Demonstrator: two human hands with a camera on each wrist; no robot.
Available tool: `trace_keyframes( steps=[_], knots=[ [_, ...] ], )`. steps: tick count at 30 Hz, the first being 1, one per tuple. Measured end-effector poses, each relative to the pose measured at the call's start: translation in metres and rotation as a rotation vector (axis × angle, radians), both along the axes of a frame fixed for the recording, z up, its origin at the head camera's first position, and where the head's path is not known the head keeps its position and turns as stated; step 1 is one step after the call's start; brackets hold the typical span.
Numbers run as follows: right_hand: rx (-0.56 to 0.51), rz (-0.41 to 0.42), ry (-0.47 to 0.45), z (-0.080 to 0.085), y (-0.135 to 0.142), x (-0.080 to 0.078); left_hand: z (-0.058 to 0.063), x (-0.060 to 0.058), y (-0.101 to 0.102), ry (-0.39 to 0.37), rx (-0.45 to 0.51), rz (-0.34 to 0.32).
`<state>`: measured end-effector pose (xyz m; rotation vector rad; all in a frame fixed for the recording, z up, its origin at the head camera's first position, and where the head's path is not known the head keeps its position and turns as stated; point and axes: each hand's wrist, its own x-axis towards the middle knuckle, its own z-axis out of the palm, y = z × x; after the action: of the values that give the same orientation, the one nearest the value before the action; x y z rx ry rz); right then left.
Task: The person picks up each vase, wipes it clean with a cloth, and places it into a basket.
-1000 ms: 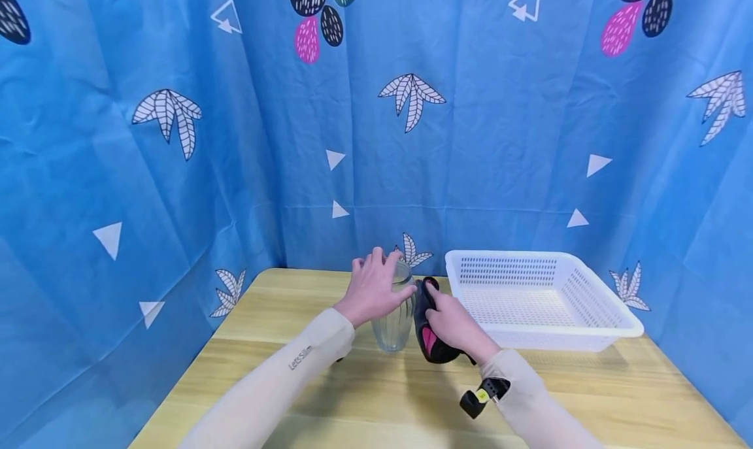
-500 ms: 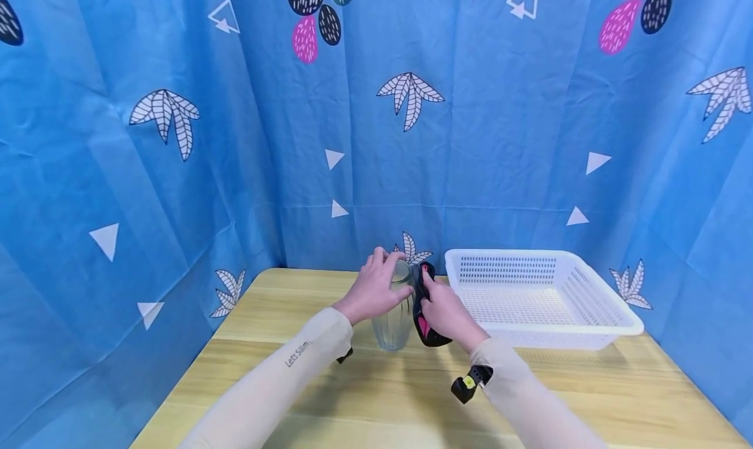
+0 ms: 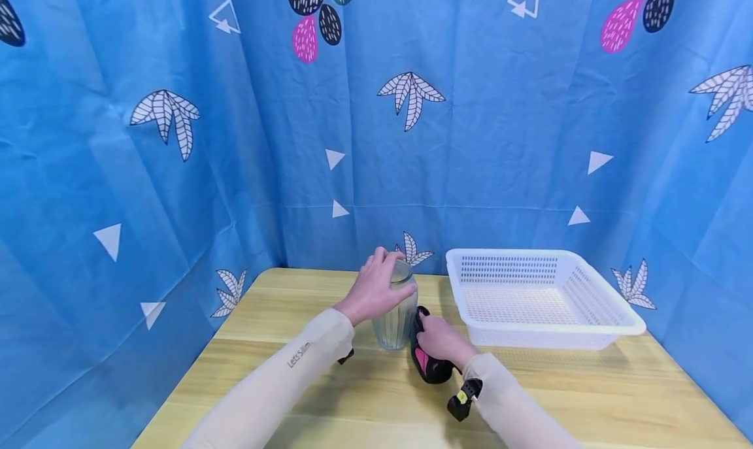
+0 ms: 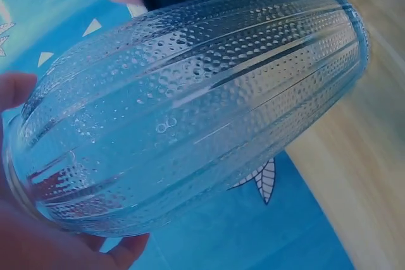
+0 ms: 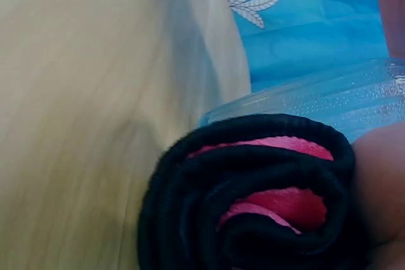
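A clear glass vase (image 3: 393,321) with ribbed, dimpled sides stands on the wooden table. My left hand (image 3: 376,292) grips it around the neck from above, fingers on the far side and thumb on the near right. In the left wrist view the glass vase (image 4: 190,112) stretches from my fingers down to its narrower base. My right hand (image 3: 441,339) holds a rolled black cloth (image 3: 434,369) with a pink inner side, close against the vase's right side. The right wrist view shows the cloth's coiled end (image 5: 190,200), overlapping the lower part of the vase (image 5: 304,96).
A white perforated plastic basket (image 3: 553,334) stands at the back right of the wooden table (image 3: 306,292), just beyond my right hand. Blue patterned curtain (image 3: 506,122) hangs behind the table and along both sides.
My right hand with the rolled cloth rises along the vase's right side, then comes down, now lower and nearer to me. The left hand and vase stay in place.
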<state>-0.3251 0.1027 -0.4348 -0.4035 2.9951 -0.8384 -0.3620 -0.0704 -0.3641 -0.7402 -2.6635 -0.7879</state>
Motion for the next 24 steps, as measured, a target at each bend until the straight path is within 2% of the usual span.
trace_keyframes(
  steps=[5, 10, 15, 18, 22, 24],
  knots=[
    [-0.036, -0.018, -0.001, 0.007, 0.002, 0.008, 0.001, 0.002, 0.003, 0.051, -0.081, 0.086],
    [-0.062, -0.066, 0.039, 0.024, 0.005, 0.018, 0.003, 0.003, 0.006, 0.117, -0.172, 0.148],
    [-0.117, -0.085, 0.103, 0.048, 0.010, 0.031, 0.004, 0.005, 0.005, 0.044, -0.146, 0.115],
    [-0.150, -0.087, 0.177, 0.062, 0.012, 0.035, 0.007, 0.006, 0.003, -0.009, -0.102, 0.082],
    [-0.205, -0.092, 0.284, 0.075, 0.011, 0.033, 0.010, 0.005, 0.002, -0.056, -0.039, 0.037],
    [-0.219, -0.097, 0.309, 0.079, 0.008, 0.030, 0.010, 0.005, 0.002, -0.071, -0.025, 0.019]
  ],
)
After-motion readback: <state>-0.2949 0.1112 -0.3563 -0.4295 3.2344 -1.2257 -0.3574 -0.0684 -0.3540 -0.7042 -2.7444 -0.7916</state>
